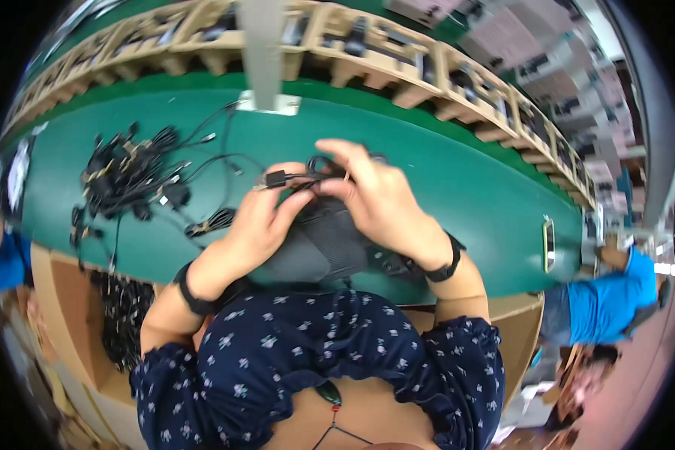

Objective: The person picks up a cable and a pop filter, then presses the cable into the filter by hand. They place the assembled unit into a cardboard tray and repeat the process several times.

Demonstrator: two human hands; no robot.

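Both of my hands meet over the green tabletop, fingers curled around a black cable (319,178) gathered in loops. A small black plug (276,178) on the cable sticks out over the fingers of my left hand (256,225). My right hand (386,199) pinches the looped part from the other side, its index finger raised and bent. Under the hands and close to my body lies a dark grey-black device (319,244) with a ribbed surface. My wrists and fingers cover part of it. More black pieces (390,262) sit beneath my right wrist.
A tangled heap of black cables (131,176) lies on the left of the green table (457,187). A metal post (265,60) stands at the back before moulded trays (379,60) of black parts. A phone (549,244) lies far right. A cardboard box (71,300) holds cables. Other people work at both sides.
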